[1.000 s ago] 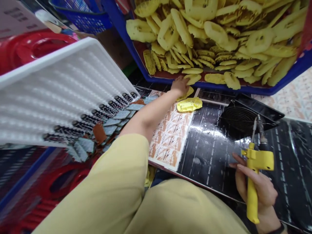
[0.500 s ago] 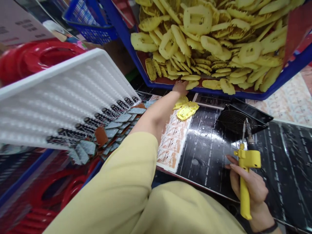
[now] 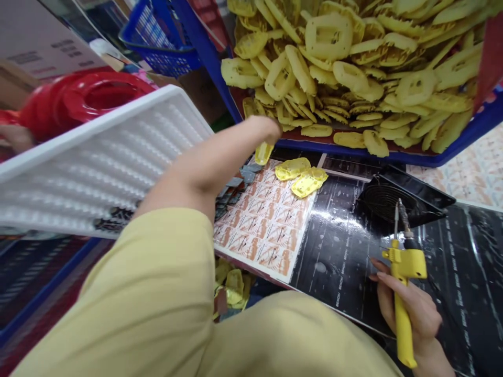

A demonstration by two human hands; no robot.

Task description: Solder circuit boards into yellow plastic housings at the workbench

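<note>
In the head view my left hand [image 3: 269, 129] is lifted in front of the blue crate, wrist bent and slightly blurred. Its fingers are mostly hidden, but a yellow plastic shell [image 3: 263, 154] hangs below them, seemingly pinched there. Two more shells, a nearer one [image 3: 308, 183] and another beside it [image 3: 291, 169], lie on the bench. My right hand [image 3: 412, 306] wraps the yellow handle of a soldering gun [image 3: 403, 314], its metal tip pointing up and away from me.
A blue crate [image 3: 416, 159] full of yellow shells stands at the back. The white ribbed tray [image 3: 98, 139] leans at left, by grey plates [image 3: 228, 196]. Behind the right hand sits a black fan [image 3: 383, 201]. Another person's hand [image 3: 18, 137] is near red rings [image 3: 98, 97].
My left hand has moved left and up from the crate's front edge, with a yellow shell under it. The right hand still holds the soldering gun. Another person's hand has appeared at far left.
</note>
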